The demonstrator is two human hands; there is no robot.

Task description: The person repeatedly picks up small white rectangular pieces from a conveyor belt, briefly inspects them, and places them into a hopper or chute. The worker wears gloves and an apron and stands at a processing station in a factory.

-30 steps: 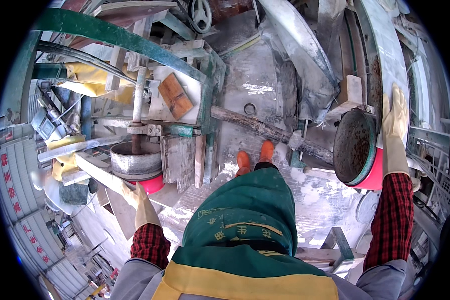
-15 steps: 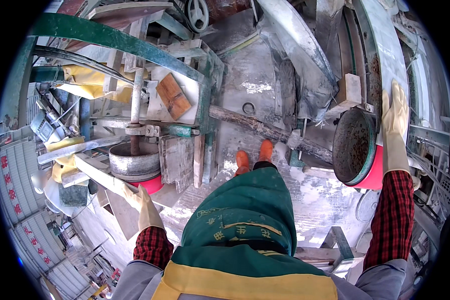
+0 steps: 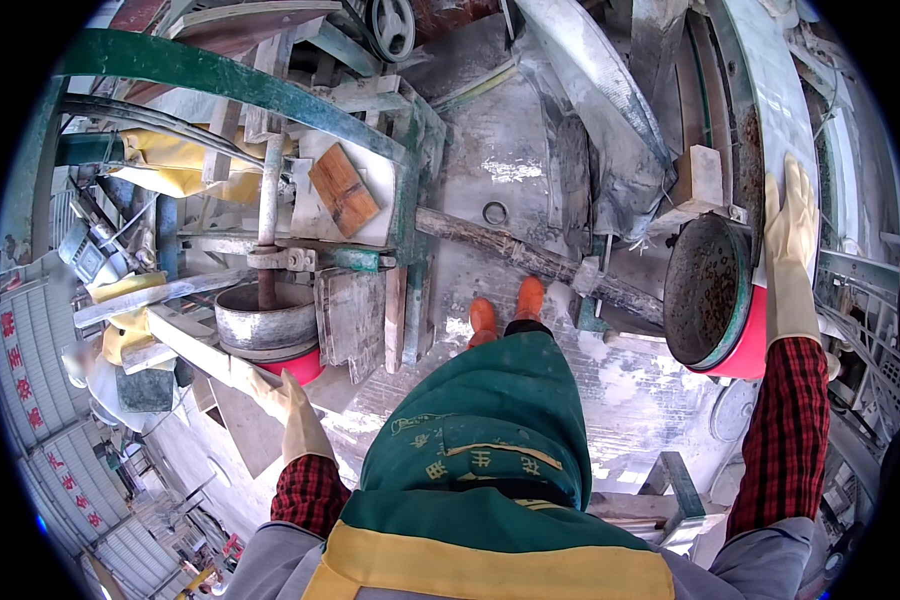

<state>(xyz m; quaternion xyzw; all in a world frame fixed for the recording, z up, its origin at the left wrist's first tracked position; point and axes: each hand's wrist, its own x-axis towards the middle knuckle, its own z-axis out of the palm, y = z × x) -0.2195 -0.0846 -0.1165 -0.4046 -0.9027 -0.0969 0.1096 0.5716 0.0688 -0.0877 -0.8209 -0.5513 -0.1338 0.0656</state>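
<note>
My left hand (image 3: 295,415), in a cream rubber glove, rests at the near end of a long pale bar (image 3: 195,345). Its fingers stretch along the bar and the thumb stands apart; where glove and bar meet is hard to make out. My right hand (image 3: 792,240), gloved alike, lies flat on a long white slab (image 3: 770,85), fingers extended. Close by the left hand stands a grey metal pan (image 3: 266,325) on a red base (image 3: 303,367). Beside the right wrist is a rusty round pan (image 3: 705,285) with a red side (image 3: 745,335).
A green metal frame (image 3: 230,85) arches over the left side, with a brown wooden block (image 3: 345,190) beneath it. A rough wooden beam (image 3: 510,250) crosses the floor ahead of my orange boots (image 3: 482,318). A wooden block (image 3: 700,180) juts out near the right slab.
The view has shifted very slightly. Both hands stay at the same bar and slab, with the left hand a touch further right in the picture.
</note>
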